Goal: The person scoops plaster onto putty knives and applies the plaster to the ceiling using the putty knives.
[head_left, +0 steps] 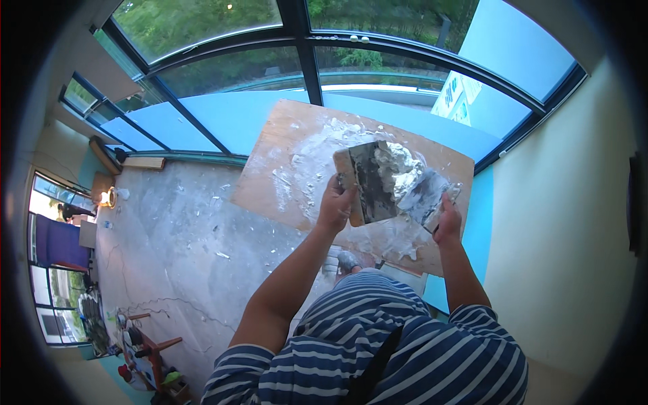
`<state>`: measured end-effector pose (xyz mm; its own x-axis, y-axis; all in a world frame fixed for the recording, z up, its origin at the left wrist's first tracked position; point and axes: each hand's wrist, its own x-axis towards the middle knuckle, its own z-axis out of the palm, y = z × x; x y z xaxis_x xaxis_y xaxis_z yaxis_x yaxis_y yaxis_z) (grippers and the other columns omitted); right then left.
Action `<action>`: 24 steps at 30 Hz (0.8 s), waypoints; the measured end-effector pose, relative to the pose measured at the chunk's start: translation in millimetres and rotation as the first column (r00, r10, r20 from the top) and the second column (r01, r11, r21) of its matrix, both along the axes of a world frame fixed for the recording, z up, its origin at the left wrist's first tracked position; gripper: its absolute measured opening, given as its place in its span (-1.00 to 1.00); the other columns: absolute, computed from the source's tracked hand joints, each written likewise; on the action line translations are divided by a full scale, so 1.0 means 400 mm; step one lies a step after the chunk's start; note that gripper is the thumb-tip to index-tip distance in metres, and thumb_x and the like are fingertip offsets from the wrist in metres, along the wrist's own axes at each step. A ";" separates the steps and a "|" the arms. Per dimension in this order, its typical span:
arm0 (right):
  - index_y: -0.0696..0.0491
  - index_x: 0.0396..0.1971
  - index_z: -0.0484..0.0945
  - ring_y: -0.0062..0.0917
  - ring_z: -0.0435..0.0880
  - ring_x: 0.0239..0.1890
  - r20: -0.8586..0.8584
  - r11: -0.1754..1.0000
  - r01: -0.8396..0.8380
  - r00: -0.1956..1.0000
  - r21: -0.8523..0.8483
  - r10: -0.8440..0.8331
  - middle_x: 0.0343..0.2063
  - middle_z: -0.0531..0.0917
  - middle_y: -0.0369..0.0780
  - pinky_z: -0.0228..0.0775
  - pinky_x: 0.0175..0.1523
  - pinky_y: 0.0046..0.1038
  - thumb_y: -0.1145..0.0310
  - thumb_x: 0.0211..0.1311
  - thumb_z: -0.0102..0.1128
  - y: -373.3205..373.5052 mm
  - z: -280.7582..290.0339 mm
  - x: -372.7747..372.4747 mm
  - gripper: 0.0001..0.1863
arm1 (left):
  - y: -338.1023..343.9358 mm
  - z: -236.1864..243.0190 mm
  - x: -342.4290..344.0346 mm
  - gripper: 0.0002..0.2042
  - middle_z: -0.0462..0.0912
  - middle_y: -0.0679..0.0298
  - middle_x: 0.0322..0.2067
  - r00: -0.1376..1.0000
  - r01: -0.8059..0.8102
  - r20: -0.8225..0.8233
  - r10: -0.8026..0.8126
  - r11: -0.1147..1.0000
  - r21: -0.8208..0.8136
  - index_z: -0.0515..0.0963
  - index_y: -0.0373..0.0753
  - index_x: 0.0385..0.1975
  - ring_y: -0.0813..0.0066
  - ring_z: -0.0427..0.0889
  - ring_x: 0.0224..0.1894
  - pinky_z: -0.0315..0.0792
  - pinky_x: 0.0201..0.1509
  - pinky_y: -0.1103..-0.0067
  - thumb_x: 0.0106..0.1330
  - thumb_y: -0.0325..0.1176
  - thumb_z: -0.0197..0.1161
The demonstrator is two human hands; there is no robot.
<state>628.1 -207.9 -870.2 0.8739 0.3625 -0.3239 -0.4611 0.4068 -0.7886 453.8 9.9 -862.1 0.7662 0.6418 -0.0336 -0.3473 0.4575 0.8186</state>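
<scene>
Just right of the frame's centre, the left hand (pixel 337 206) gripped a wide dark scraper (pixel 371 189) by its tan back edge, while the right hand (pixel 447 223) was closed on the outer edge of a grey-smeared scraper (pixel 433 196). A thick heap of white putty (pixel 398 169) sat between the two hands, along the right side of the dark blade: up and right from the left hand, up and left from the right one (roughly as near to either). The heap's long axis slanted from upper left to lower right. The dark scraper stood nearly upright in the frame, its top leaning left; the grey one's outer edge leaned right. Whether the blades touched beneath the putty could not be told. Under them lay a putty-streaked wooden board (pixel 270 162).
</scene>
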 end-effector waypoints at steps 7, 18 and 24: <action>0.20 0.04 0.39 -0.32 0.67 -0.17 -0.239 0.880 -0.364 0.865 0.305 0.441 -0.15 0.60 -0.13 0.55 0.00 -0.20 0.23 0.41 -0.07 0.164 0.029 -0.089 -0.62 | -0.056 0.224 -0.140 -0.76 0.58 0.05 -0.20 0.838 -0.143 -0.282 0.468 0.686 0.714 0.39 -0.34 -0.06 0.27 0.60 -0.18 0.46 -0.04 0.45 0.28 -0.51 0.12; 0.21 0.04 0.37 -0.30 0.66 -0.14 -0.173 0.802 -0.469 0.814 0.371 0.555 -0.13 0.59 -0.12 0.57 0.00 -0.20 0.18 0.43 -0.09 0.317 0.201 -0.233 -0.59 | -0.022 0.195 -0.299 -0.56 0.58 0.06 -0.13 0.872 -0.127 0.078 0.484 0.070 0.989 0.53 -0.29 -0.09 0.07 0.57 -0.05 0.46 0.06 0.37 -0.05 -0.73 0.10; 0.21 0.04 0.37 -0.30 0.66 -0.14 -0.150 0.776 -0.504 0.794 0.380 0.589 -0.13 0.59 -0.12 0.57 -0.01 -0.20 0.17 0.42 -0.07 0.370 0.228 -0.294 -0.58 | 0.006 0.201 -0.372 -0.56 0.57 0.05 -0.13 0.810 -0.111 0.070 0.583 0.035 0.993 0.53 -0.29 -0.10 0.05 0.57 -0.05 0.46 0.07 0.35 -0.05 -0.74 0.09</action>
